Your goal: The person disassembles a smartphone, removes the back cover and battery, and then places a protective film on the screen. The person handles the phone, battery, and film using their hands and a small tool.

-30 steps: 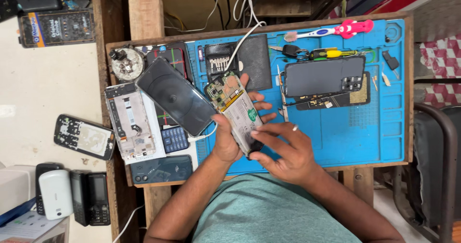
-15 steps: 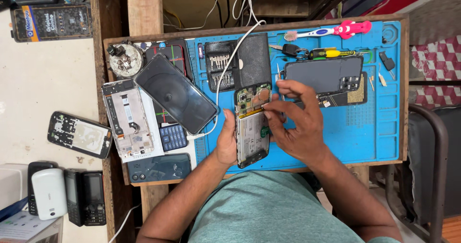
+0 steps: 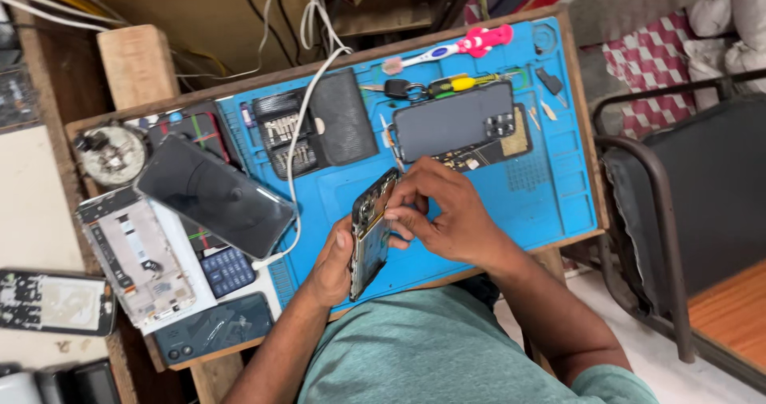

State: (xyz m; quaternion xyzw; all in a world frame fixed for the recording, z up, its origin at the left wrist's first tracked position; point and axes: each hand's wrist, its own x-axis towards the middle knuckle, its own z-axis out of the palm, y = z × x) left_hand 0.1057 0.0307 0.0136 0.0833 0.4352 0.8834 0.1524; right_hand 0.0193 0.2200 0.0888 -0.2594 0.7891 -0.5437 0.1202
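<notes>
Table: a wooden top, almost wholly covered by a blue repair mat with moulded compartments along its edges. We are at a phone-repair station, looking straight down.

Left of the mat lie a dark smartphone screen-up, a stripped white phone frame, a small keypad part and a dark back cover. Another opened handset lies off the table at far left.

On the mat: a black screwdriver-bit case lying open, and to its right a dark grey back panel resting over a circuit board. Along the far edge lie a white and pink toothbrush and a yellow-handled tool.

The opened phone is held tilted on edge above the near middle of the mat. Our left hand is curled round its lower half, thumb on the side rail, gripping it firmly. Our right hand is bent over the upper edge, fingertips pinched close at the frame; whether they pinch a small tool or part, we cannot tell.

Judgement: we are mid-way through work on the phone's interior, at the upper edge. The next move calls for a steady left grip and fine, light fingertip pressure, since the parts there look small and fragile.
</notes>
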